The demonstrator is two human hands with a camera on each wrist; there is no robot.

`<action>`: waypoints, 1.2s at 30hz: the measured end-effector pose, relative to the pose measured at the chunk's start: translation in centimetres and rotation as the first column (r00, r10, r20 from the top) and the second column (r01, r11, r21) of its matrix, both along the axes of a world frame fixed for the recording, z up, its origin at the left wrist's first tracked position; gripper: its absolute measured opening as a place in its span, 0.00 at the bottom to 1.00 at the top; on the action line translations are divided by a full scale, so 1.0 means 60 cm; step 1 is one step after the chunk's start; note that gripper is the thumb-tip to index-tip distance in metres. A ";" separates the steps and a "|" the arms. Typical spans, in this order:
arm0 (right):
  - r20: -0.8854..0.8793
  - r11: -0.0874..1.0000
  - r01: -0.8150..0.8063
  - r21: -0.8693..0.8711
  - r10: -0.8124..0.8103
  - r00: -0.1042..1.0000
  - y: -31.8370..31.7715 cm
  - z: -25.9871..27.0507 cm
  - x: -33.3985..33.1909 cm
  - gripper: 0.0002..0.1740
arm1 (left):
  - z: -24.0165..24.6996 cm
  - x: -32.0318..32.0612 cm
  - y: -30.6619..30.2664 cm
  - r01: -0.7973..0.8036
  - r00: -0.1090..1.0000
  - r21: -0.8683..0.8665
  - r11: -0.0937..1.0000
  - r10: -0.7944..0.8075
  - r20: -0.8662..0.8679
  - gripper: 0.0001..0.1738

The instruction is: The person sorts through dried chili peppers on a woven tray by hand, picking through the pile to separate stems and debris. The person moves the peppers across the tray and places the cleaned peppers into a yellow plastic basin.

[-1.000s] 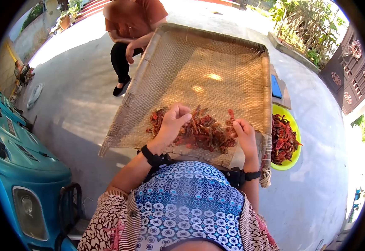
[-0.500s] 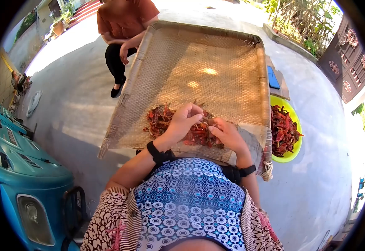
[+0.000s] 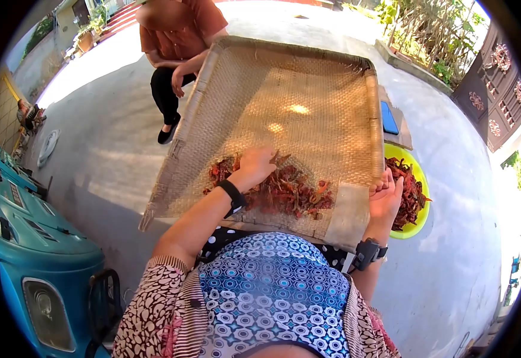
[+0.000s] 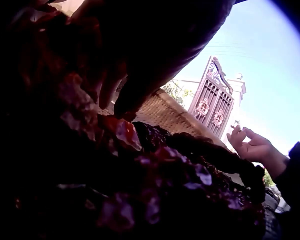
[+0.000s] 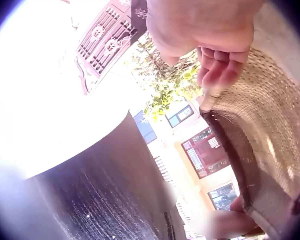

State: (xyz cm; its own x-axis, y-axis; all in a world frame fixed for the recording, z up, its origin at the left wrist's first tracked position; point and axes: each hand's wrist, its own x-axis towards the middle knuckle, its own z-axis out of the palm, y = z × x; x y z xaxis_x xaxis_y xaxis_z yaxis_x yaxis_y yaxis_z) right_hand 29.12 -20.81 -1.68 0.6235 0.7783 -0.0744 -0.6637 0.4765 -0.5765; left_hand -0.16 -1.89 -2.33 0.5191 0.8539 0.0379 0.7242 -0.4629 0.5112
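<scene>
My left hand [image 3: 256,167] reaches down into a pile of dried red chili peppers [image 3: 296,191] at the near side of a woven bamboo tray [image 3: 308,89]. One pepper sticks out beside its fingertips. In the dark left wrist view the fingers point down among peppers [image 4: 125,132]; I cannot tell whether they pinch one. Palm up, my right hand [image 3: 386,200] hovers at the tray's right edge, overlapping a yellow-green basin [image 3: 417,224] heaped with red peppers [image 3: 412,200]. Its fingers are loosely curled, with nothing visible in them in the right wrist view.
Beyond the basin a blue phone [image 3: 389,117] lies on cardboard [image 3: 399,140]. A flat pale sheet [image 3: 350,209] covers the tray's near right corner. A seated person [image 3: 183,36] is at the far left of the tray. A teal vehicle [image 3: 39,250] stands at the left.
My right hand moved in from the right to meet the left over the pile, then swung out right to the basin. The left hand went down into the peppers.
</scene>
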 end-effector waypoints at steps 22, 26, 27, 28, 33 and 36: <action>0.627 0.699 -0.425 -0.576 0.711 0.319 0.068 0.043 -0.206 0.17 | 0.069 -0.006 -0.080 0.279 0.773 -0.295 0.914 -0.032 0.633 0.12; 0.542 0.661 -0.496 -0.564 0.749 0.382 0.064 0.031 -0.216 0.15 | 0.051 0.009 -0.089 0.325 0.772 -0.423 0.845 0.021 0.635 0.13; 0.560 0.673 -0.434 -0.598 0.739 0.375 0.064 0.024 -0.207 0.13 | 0.042 0.011 -0.082 0.278 0.801 -0.403 0.872 0.021 0.598 0.14; 0.577 0.683 -0.371 -0.629 0.730 0.366 0.061 0.016 -0.187 0.13 | 0.033 0.012 -0.074 0.230 0.828 -0.379 0.896 0.024 0.560 0.15; 0.558 0.871 -0.084 -0.484 0.381 0.738 0.026 0.024 -0.078 0.12 | 0.008 -0.004 -0.020 0.005 0.986 -0.145 0.989 0.020 0.167 0.21; 0.164 0.999 0.034 -0.024 -0.030 0.986 0.006 0.020 -0.014 0.14 | -0.005 0.008 0.002 -0.028 0.997 -0.012 1.000 0.028 -0.070 0.17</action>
